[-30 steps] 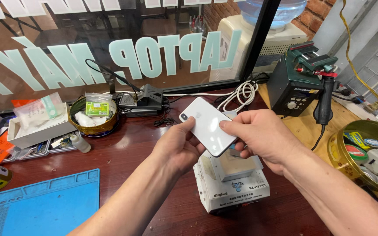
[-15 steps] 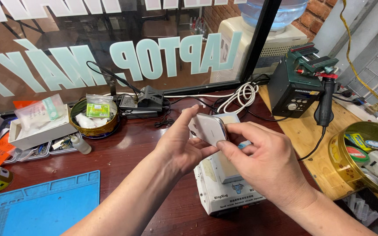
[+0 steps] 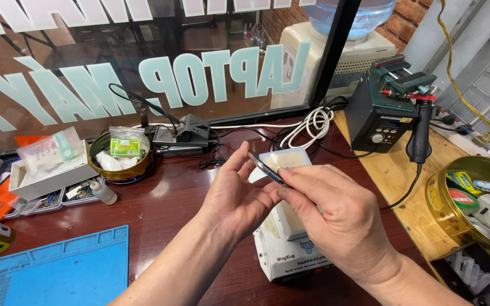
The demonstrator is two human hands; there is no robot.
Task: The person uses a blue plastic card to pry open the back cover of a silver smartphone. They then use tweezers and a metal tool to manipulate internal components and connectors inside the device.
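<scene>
Both my hands hold a slim smartphone [image 3: 265,168] edge-on above the dark red table [image 3: 160,204]. My left hand [image 3: 236,198] cups it from the left with the fingers raised along its side. My right hand [image 3: 336,218] grips its lower end from the right with thumb and fingers. Only the phone's thin edge and a bit of one face show. Directly under my hands stands a white box-shaped heating machine [image 3: 282,249] with a pale top pad, partly hidden by my right hand.
A blue work mat [image 3: 58,272] lies at front left. Behind it are a tray of small parts [image 3: 46,187] and a round tin [image 3: 121,158] with packets. A black soldering station [image 3: 381,122] stands at right, a yellow round tin [image 3: 472,204] at far right. Cables lie by the glass window.
The phone has been turned from showing its white back flat to being held edge-on. My right hand has moved over its lower end, closer to the left hand.
</scene>
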